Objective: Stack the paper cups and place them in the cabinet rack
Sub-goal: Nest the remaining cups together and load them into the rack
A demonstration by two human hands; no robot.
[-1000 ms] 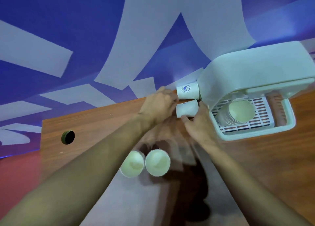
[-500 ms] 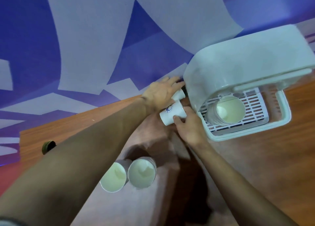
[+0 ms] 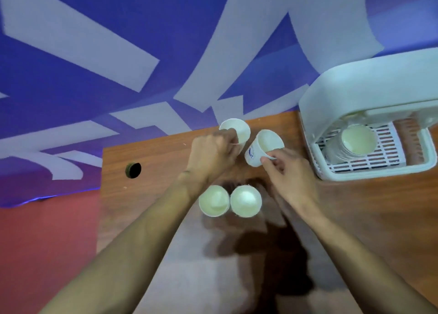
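Observation:
My left hand point(image 3: 214, 151) grips a white paper cup point(image 3: 238, 130) by its near rim at the back of the wooden table point(image 3: 156, 171). Just to the right, my right hand point(image 3: 288, 171) pinches the rim of a second cup point(image 3: 263, 147), which has a blue logo and leans to the right. Two more cups, one point(image 3: 214, 201) beside the other point(image 3: 245, 201), stand upright and touching below my hands. A stack of cups point(image 3: 353, 140) sits on the slatted floor of the white cabinet rack point(image 3: 369, 171) at the right.
A round cable hole point(image 3: 133, 170) is in the table's left part. The blue and white patterned wall point(image 3: 118, 53) rises right behind the table. The rack's hood point(image 3: 369, 86) overhangs its back half. Red floor point(image 3: 47, 230) lies left of the table edge.
Both hands have drawn the two cups away from the rack's left side toward the left and turned them from lying on their sides to mouth-up. The view has shifted.

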